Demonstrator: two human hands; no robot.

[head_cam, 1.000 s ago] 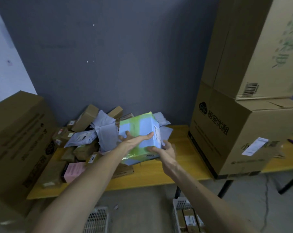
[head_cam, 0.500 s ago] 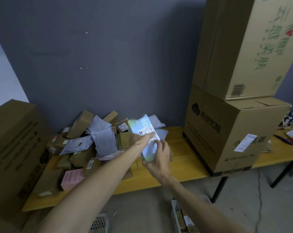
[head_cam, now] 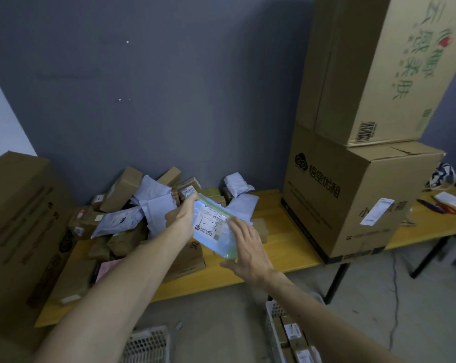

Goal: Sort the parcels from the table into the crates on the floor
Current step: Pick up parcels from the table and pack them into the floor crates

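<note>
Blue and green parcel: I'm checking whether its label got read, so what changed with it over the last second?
The parcel was turned in both hands, so its white label with a handwritten mark now faces the camera. The left hand grips its upper edge, the right hand its lower right corner. It stays held above the table; the pile is unchanged.

Both bare forearms are pointing from the bottom edge toward mid-frame. The left grip is curling its fingers over the upper left corner of the parcel. The right grip is pinching its lower right side, fingers flat on its face, thumb below.
</note>
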